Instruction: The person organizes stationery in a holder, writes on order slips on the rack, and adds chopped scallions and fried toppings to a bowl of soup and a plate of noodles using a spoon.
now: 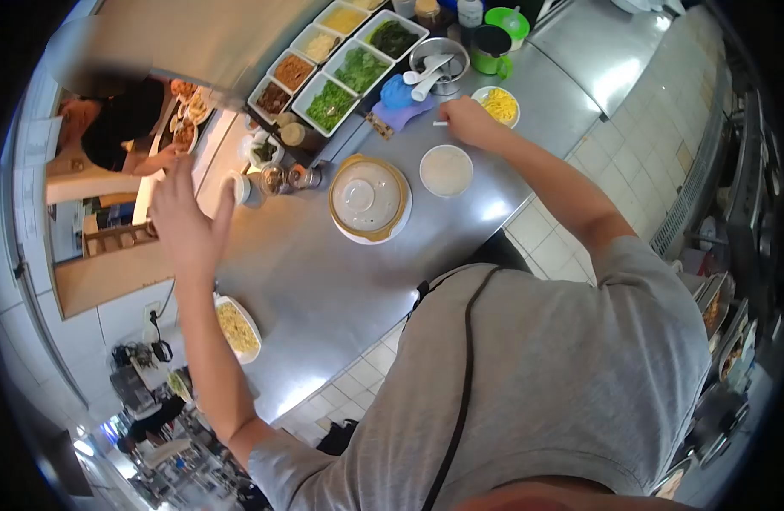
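Observation:
My left hand (pixel 187 223) is raised at the left with its fingers stretched out, close to the pass-through ledge and a small white cup (pixel 239 189). It holds nothing that I can see. My right hand (pixel 470 124) is closed around a thin white stick-like thing (pixel 441 124), whose short end pokes out; the rest is hidden. Beside that hand stands a bowl of yellow shreds (pixel 500 106). Nearer to me are a bowl of whitish contents (pixel 446 171) and a lidded clay pot (pixel 369 198) on a white plate (pixel 383 240).
Trays of chopped greens (pixel 331 106) and other toppings line the counter's back. A metal bowl with white spoons (pixel 440 66) and a green cup (pixel 492 63) stand at the far right. Glass jars (pixel 303 176) are near the ledge. A dish of yellowish food (pixel 239 329) sits lower left. Another person (pixel 123 128) is beyond the opening.

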The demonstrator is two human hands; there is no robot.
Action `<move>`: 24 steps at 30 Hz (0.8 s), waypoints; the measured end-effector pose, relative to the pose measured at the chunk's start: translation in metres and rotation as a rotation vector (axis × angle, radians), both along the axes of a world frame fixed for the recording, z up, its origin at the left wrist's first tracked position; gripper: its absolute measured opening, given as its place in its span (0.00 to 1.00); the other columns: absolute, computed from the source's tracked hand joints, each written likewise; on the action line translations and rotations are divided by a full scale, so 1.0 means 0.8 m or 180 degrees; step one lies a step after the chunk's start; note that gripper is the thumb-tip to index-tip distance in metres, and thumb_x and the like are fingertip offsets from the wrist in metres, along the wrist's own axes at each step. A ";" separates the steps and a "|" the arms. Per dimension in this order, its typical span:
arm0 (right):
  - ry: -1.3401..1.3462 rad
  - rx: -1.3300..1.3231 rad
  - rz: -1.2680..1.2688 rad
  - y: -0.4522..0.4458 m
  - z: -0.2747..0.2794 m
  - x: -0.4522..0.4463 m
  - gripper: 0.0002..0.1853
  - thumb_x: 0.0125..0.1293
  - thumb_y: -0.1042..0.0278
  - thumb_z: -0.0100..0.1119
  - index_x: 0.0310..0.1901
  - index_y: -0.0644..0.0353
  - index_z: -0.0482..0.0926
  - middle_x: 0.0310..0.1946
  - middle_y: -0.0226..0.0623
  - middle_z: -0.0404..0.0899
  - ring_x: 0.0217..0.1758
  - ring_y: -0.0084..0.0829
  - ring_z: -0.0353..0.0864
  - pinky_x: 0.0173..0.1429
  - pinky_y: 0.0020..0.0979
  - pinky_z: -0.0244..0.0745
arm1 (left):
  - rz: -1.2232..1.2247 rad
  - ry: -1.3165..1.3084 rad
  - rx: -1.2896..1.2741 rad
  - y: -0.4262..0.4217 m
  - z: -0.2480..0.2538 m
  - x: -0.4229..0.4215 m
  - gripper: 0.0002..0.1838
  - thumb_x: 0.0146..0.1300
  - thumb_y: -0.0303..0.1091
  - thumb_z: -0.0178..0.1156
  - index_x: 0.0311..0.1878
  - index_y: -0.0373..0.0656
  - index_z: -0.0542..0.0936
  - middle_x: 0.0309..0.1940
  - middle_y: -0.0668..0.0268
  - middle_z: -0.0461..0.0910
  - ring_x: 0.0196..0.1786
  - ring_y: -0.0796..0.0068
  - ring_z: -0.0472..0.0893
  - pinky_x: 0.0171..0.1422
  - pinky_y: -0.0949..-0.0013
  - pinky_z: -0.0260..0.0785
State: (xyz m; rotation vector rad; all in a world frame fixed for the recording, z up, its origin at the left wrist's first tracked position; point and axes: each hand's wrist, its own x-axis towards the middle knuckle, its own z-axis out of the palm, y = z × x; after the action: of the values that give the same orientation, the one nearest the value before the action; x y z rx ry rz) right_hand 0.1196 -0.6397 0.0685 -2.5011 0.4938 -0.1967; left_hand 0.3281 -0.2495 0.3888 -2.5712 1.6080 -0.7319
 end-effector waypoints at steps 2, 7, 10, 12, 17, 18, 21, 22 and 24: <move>0.0077 -0.0468 -0.0059 0.005 -0.023 0.020 0.07 0.66 0.70 0.66 0.41 0.63 0.85 0.37 0.57 0.88 0.44 0.57 0.89 0.50 0.53 0.83 | 0.0199 0.0111 -0.0048 0.054 -0.038 -0.034 0.30 0.68 0.42 0.72 0.69 0.39 0.77 0.60 0.50 0.83 0.62 0.45 0.80 0.70 0.47 0.68; 0.0099 -0.0799 -0.0638 -0.001 -0.043 0.033 0.07 0.67 0.68 0.64 0.37 0.64 0.85 0.35 0.57 0.87 0.41 0.61 0.88 0.47 0.58 0.83 | 0.1154 0.1304 -0.0233 0.175 -0.125 -0.108 0.31 0.66 0.43 0.73 0.68 0.37 0.77 0.56 0.50 0.85 0.59 0.45 0.82 0.68 0.49 0.72; 0.0124 -0.0859 -0.0559 0.027 0.015 0.021 0.10 0.67 0.65 0.68 0.40 0.65 0.84 0.36 0.57 0.88 0.40 0.61 0.88 0.47 0.57 0.82 | 0.1724 0.2076 -0.0491 0.229 -0.182 -0.176 0.30 0.65 0.43 0.74 0.66 0.38 0.78 0.51 0.51 0.87 0.51 0.48 0.86 0.57 0.50 0.78; 0.0202 -0.0901 -0.0435 0.066 0.056 0.023 0.11 0.67 0.65 0.69 0.42 0.65 0.84 0.36 0.56 0.88 0.41 0.60 0.88 0.47 0.57 0.83 | 0.1959 0.2322 -0.0680 0.253 -0.210 -0.214 0.30 0.66 0.43 0.74 0.66 0.38 0.78 0.50 0.51 0.87 0.49 0.50 0.88 0.54 0.50 0.79; -0.0755 -0.0553 0.0139 0.199 0.120 0.031 0.11 0.70 0.68 0.69 0.49 0.64 0.87 0.37 0.51 0.89 0.41 0.55 0.89 0.48 0.52 0.83 | 0.2360 0.3258 -0.0998 0.313 -0.277 -0.259 0.31 0.70 0.51 0.71 0.66 0.39 0.78 0.45 0.52 0.89 0.45 0.54 0.90 0.47 0.52 0.81; -0.0786 -0.0595 0.0136 0.234 0.134 0.032 0.11 0.70 0.68 0.69 0.49 0.64 0.87 0.37 0.51 0.89 0.41 0.55 0.89 0.48 0.52 0.83 | 0.2329 0.3245 -0.1041 0.328 -0.292 -0.263 0.31 0.70 0.51 0.71 0.66 0.39 0.78 0.45 0.52 0.89 0.45 0.54 0.90 0.47 0.52 0.81; -0.1299 -0.0257 0.0857 0.351 0.165 0.034 0.07 0.67 0.69 0.72 0.44 0.61 0.87 0.37 0.46 0.89 0.41 0.51 0.88 0.47 0.47 0.84 | 0.2150 0.3211 -0.1058 0.381 -0.334 -0.261 0.29 0.71 0.52 0.70 0.63 0.39 0.79 0.43 0.52 0.89 0.45 0.53 0.90 0.47 0.52 0.82; -0.1367 -0.0236 0.0996 0.390 0.170 0.030 0.07 0.66 0.69 0.73 0.43 0.60 0.86 0.38 0.44 0.88 0.42 0.50 0.88 0.47 0.46 0.84 | 0.2140 0.3345 -0.1083 0.401 -0.342 -0.261 0.27 0.71 0.51 0.70 0.61 0.39 0.80 0.41 0.53 0.90 0.43 0.53 0.90 0.47 0.53 0.82; -0.1128 0.0037 0.1137 0.464 0.162 0.023 0.07 0.66 0.69 0.72 0.43 0.59 0.86 0.40 0.45 0.88 0.44 0.50 0.87 0.48 0.47 0.83 | 0.2100 0.3448 -0.1245 0.441 -0.359 -0.253 0.23 0.71 0.50 0.70 0.56 0.41 0.81 0.38 0.54 0.90 0.40 0.53 0.90 0.45 0.54 0.82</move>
State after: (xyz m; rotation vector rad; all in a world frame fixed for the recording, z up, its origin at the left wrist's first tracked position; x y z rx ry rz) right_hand 0.1377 -0.2685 0.1985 -2.4203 -0.0956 -0.4800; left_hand 0.1259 0.1031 0.1014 -3.7393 0.4704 0.5619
